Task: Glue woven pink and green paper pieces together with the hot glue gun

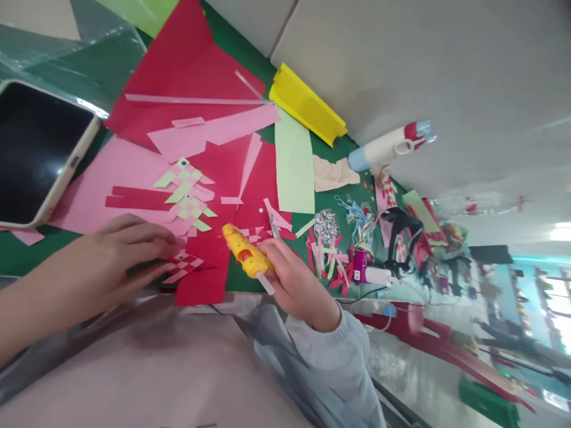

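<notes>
From the head camera, the right hand (297,285) is curled tight around a yellow glue gun (244,254), its nozzle aimed left toward the left hand's fingertips, a clear glue stick poking out behind by the knuckles; the left hand (118,258) lies flat and open, fingers spread, pressing a small red-and-pink woven paper piece (182,264) that sits just under its fingertips, near the gun's tip; two green-and-pink woven pieces (187,196) lie above on pink paper (98,184); a tablet (35,154) rests far left on the green table (27,255).
</notes>
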Available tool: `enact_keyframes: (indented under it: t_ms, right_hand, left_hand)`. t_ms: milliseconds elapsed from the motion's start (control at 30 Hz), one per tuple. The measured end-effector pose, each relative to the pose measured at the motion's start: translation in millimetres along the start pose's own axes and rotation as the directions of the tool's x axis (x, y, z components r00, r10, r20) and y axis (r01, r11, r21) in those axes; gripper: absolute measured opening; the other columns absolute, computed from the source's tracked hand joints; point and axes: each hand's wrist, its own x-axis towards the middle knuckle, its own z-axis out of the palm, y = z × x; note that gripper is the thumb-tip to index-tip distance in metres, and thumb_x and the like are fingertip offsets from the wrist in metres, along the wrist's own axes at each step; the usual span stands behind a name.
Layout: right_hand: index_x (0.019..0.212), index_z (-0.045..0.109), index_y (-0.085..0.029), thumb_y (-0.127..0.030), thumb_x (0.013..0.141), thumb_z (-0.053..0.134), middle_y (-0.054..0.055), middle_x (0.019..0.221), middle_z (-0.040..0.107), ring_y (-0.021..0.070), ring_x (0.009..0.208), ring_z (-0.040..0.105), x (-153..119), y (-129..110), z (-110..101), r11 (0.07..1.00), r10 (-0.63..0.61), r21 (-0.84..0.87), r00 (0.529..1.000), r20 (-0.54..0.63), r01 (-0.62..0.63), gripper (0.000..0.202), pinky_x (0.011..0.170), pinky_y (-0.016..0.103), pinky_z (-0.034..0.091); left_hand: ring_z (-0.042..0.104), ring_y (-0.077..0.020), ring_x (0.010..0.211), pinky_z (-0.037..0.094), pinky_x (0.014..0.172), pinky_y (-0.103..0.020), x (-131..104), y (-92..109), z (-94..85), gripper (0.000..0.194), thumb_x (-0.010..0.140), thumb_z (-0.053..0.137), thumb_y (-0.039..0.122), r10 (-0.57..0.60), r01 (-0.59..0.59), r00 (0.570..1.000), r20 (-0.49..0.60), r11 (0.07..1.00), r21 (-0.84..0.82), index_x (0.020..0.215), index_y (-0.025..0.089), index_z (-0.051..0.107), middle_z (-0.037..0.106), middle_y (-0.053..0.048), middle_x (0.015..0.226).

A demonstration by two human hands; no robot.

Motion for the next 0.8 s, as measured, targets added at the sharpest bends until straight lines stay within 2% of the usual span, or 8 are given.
enact_keyframes:
  t_ms: [133, 300, 400, 533, 667, 800]
  right_hand:
    - [0.129, 0.048, -0.015, -0.019, 0.098, 0.044, 0.015, 0.123, 0.061, 0.0234, 0.112, 0.061, 13, -1, 6, 0.994, -0.075, 0.088, 0.992, 0.099, 0.066, 0.031, 0.097, 0.04, 0.055]
    - [0.126, 0.048, -0.016, -0.023, 0.101, 0.043, 0.014, 0.12, 0.062, 0.0218, 0.107, 0.062, 22, 0, 12, 0.986, -0.094, 0.156, 0.979, 0.18, 0.066, 0.027, 0.093, 0.037, 0.056]
    - [0.125, 0.047, -0.016, -0.029, 0.103, 0.041, 0.014, 0.117, 0.061, 0.0217, 0.103, 0.062, 25, 1, 13, 0.977, -0.127, 0.195, 0.973, 0.192, 0.089, 0.026, 0.09, 0.037, 0.056]
    - [0.124, 0.046, -0.017, -0.033, 0.104, 0.039, 0.014, 0.114, 0.062, 0.0223, 0.101, 0.062, 25, 1, 14, 0.972, -0.15, 0.208, 0.969, 0.194, 0.109, 0.027, 0.089, 0.038, 0.056]
    - [0.126, 0.045, -0.017, -0.035, 0.104, 0.039, 0.015, 0.117, 0.062, 0.0232, 0.106, 0.063, 25, 0, 13, 0.978, -0.13, 0.186, 0.971, 0.201, 0.093, 0.03, 0.093, 0.038, 0.055]
    - [0.126, 0.045, -0.017, -0.034, 0.103, 0.038, 0.015, 0.119, 0.062, 0.0232, 0.108, 0.063, 26, -2, 11, 0.983, -0.095, 0.178, 0.968, 0.233, 0.053, 0.029, 0.095, 0.038, 0.054]
  left_hand:
    - [0.06, -0.0173, 0.109, 0.044, 0.092, -0.028, -6, -1, 2.9, 0.031, 0.102, 0.044, 0.04, 0.011, -0.012, 0.999, 0.038, 1.0, 0.028, 0.118, 0.03, 0.068, 0.071, 0.003, 0.122]
    - [0.063, -0.0181, 0.105, 0.046, 0.09, -0.031, -6, 2, 5.2, 0.032, 0.101, 0.044, 0.041, -0.031, 0.032, 0.999, 0.027, 0.999, -0.012, 0.111, 0.031, 0.072, 0.074, 0.002, 0.118]
    - [0.064, -0.0194, 0.103, 0.046, 0.091, -0.033, -6, 2, 5.6, 0.033, 0.1, 0.043, 0.041, -0.044, 0.045, 0.999, 0.021, 0.999, -0.021, 0.107, 0.031, 0.074, 0.074, 0.002, 0.118]
    - [0.063, -0.0203, 0.101, 0.045, 0.09, -0.034, -6, 3, 5.9, 0.033, 0.1, 0.044, 0.039, -0.058, 0.058, 0.998, 0.02, 0.998, -0.017, 0.115, 0.033, 0.072, 0.073, 0.002, 0.121]
    - [0.063, -0.02, 0.098, 0.046, 0.087, -0.034, -5, 4, 5.7, 0.032, 0.1, 0.044, 0.038, -0.027, 0.026, 0.999, -0.028, 0.999, -0.029, 0.116, 0.033, 0.072, 0.074, 0.003, 0.118]
    - [0.062, -0.0204, 0.1, 0.045, 0.088, -0.035, -6, 3, 6.0, 0.033, 0.101, 0.044, 0.039, -0.029, 0.029, 1.0, -0.007, 1.0, -0.01, 0.115, 0.032, 0.072, 0.073, 0.003, 0.121]
